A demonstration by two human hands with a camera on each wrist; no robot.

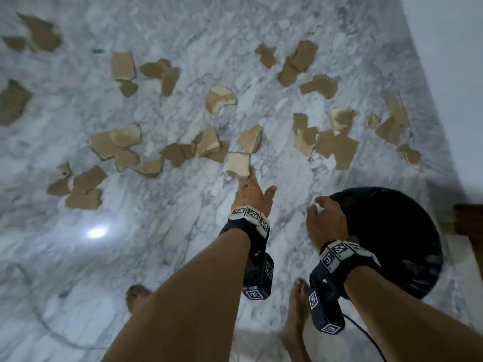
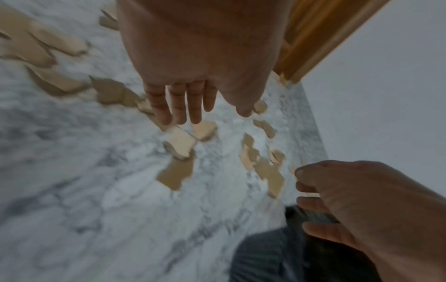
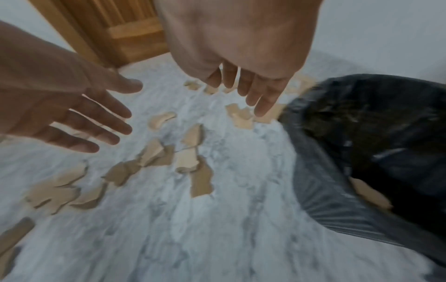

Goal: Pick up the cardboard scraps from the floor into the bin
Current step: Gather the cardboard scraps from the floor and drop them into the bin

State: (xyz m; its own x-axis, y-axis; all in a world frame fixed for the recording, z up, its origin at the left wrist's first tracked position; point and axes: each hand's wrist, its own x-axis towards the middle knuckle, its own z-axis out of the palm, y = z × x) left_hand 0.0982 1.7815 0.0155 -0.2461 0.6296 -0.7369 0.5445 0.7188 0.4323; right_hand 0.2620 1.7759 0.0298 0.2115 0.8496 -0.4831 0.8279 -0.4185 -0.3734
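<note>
The left hand (image 1: pixel 252 195) reaches forward with fingers straight and slightly spread, holding nothing, just short of a pale scrap (image 1: pixel 237 164) in the middle of the marble floor (image 1: pixel 130 244). The right hand (image 1: pixel 326 220) hangs relaxed and empty beside the rim of the black-lined bin (image 1: pixel 407 231), which stands near the floor's right edge by the white wall (image 1: pixel 449 61). One scrap in the bin (image 3: pixel 369 193) shows in the right wrist view. The cardboard scraps (image 1: pixel 117 145) lie scattered across the floor's far half, so the job looks barely begun.

head view downward, wrist views share floor (image 1: pixel 156 231)
</note>
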